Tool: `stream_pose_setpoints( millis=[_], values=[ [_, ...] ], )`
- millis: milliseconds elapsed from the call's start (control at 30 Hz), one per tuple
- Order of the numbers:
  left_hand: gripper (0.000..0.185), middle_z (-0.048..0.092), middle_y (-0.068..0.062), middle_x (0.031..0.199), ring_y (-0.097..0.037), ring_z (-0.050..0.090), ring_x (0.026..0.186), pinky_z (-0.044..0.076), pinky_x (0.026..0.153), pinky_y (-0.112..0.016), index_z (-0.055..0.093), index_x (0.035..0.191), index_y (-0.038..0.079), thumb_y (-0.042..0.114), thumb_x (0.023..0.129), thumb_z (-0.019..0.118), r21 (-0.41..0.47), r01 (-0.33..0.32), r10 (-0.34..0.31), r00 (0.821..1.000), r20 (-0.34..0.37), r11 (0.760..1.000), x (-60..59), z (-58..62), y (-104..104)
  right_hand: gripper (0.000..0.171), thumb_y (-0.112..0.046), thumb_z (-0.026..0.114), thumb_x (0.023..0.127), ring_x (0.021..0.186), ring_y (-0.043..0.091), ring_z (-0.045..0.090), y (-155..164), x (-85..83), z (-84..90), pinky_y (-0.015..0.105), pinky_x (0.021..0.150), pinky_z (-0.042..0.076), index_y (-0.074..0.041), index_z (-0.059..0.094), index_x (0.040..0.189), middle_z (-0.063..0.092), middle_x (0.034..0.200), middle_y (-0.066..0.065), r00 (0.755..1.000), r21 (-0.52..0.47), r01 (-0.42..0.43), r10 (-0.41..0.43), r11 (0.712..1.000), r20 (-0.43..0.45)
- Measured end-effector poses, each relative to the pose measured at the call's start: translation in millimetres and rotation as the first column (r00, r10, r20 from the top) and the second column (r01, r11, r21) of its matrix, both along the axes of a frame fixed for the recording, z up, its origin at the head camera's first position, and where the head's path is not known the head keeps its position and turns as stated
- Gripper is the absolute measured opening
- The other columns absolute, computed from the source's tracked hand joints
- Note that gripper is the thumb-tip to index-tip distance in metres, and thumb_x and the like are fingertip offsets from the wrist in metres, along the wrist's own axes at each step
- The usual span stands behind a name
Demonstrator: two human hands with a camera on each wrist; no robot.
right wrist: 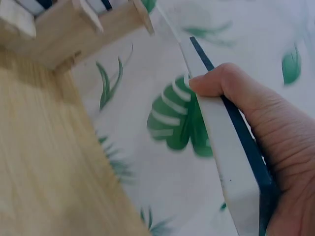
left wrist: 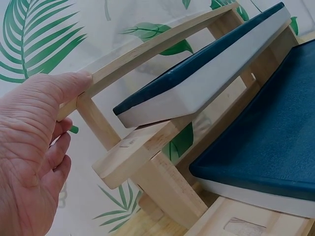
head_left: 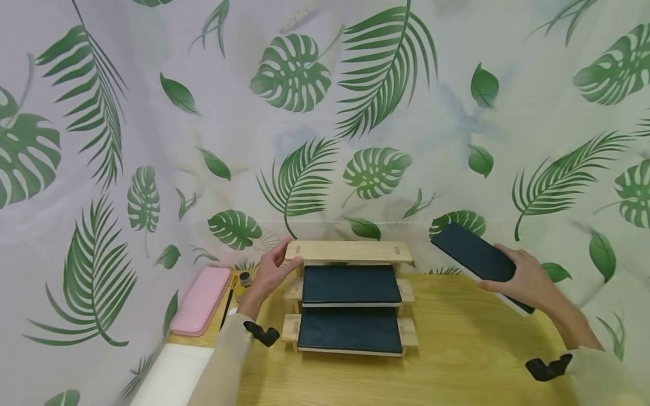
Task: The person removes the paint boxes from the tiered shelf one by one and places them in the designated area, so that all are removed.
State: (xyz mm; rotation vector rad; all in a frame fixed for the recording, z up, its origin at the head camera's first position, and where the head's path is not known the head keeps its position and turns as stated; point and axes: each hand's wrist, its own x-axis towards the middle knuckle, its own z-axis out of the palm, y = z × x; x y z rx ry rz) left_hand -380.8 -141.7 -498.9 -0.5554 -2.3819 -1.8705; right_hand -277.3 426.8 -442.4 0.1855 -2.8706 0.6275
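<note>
The right hand (head_left: 528, 279) grips a blue pad (head_left: 469, 251) by its long edges, thumb on one side, holding it tilted in the air, well apart from the rack (head_left: 350, 251) on its left. The left hand (head_left: 271, 273) pinches the left end of the rack's top board, thumb above, fingers curled below. Two more pads, an upper (head_left: 350, 285) and a lower (head_left: 350, 331), lie on the tiers beneath. The rack stands on a wood-grained table (head_left: 467, 361). Left of it are a brush (head_left: 228, 301), small jars (head_left: 245, 278), a pink case (head_left: 201, 301) and a white sheet (head_left: 170, 375). Pale cloth (head_left: 304, 127) printed with green leaves walls the back and left.
</note>
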Motion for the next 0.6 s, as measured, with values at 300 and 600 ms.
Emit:
stream_pose_setpoints(
  millis=[300,600],
  values=[
    [0.072,0.033,-0.009,0.169,-0.026,0.03,0.156,0.031,0.125,-0.044,0.038,0.162,0.009,0.026,0.101,0.072,-0.007,-0.018,0.018,1.0,0.01,1.0,-0.2,-2.8,2.0,0.12,-0.067,0.079,0.081,0.11,0.071,0.046,66.9,21.5,-61.7,0.078,0.082,0.044,0.021,0.032,0.15,0.041,0.13,0.054,0.97,0.105,0.235,-0.24,0.966,0.031],
    [0.072,0.032,-0.009,0.169,-0.026,0.028,0.157,0.031,0.125,-0.044,0.038,0.163,0.009,0.026,0.102,0.071,-0.012,-0.007,0.007,1.0,0.005,1.0,-1.7,-0.8,2.0,0.13,-0.08,0.069,0.08,0.106,0.071,0.045,95.7,34.4,-99.7,0.076,0.081,0.042,0.025,0.03,0.146,0.04,0.121,0.055,0.884,0.123,0.417,-0.433,0.901,0.175]
  ],
)
